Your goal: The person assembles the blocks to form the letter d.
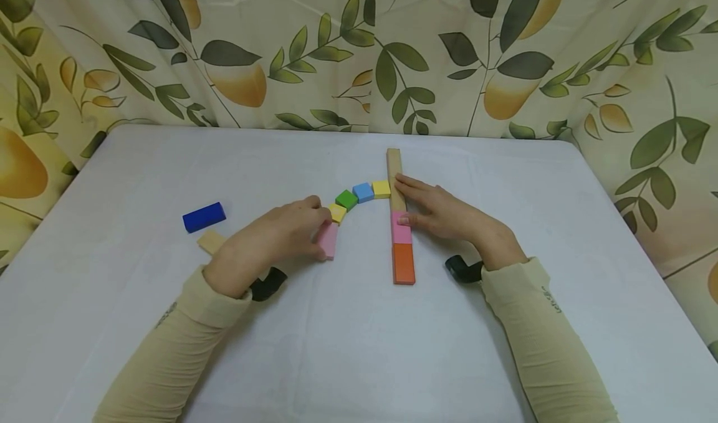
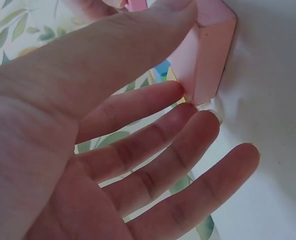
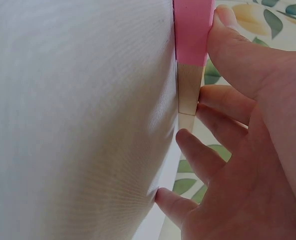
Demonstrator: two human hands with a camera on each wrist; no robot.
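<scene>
My left hand [image 1: 280,230] pinches a pale pink block [image 1: 327,241] lengthwise, thumb at the near end and index finger at the far end; its other fingers are spread in the left wrist view. From that block a curved row runs away to the right: a yellow block [image 1: 337,213], a green one [image 1: 346,200], a light blue one [image 1: 363,192] and another yellow one [image 1: 381,189]. The row meets a straight line of natural wood [image 1: 394,161], bright pink [image 1: 401,231] and orange [image 1: 403,264] blocks. Against this line rest the extended fingers of my right hand [image 1: 443,211], thumb on the bright pink block.
A dark blue block [image 1: 204,217] lies left of my left hand, beside a natural wood block [image 1: 210,242] partly covered by the wrist. White cloth covers the table [image 1: 348,348]. Behind its far edge hangs a leaf-patterned curtain [image 1: 325,93].
</scene>
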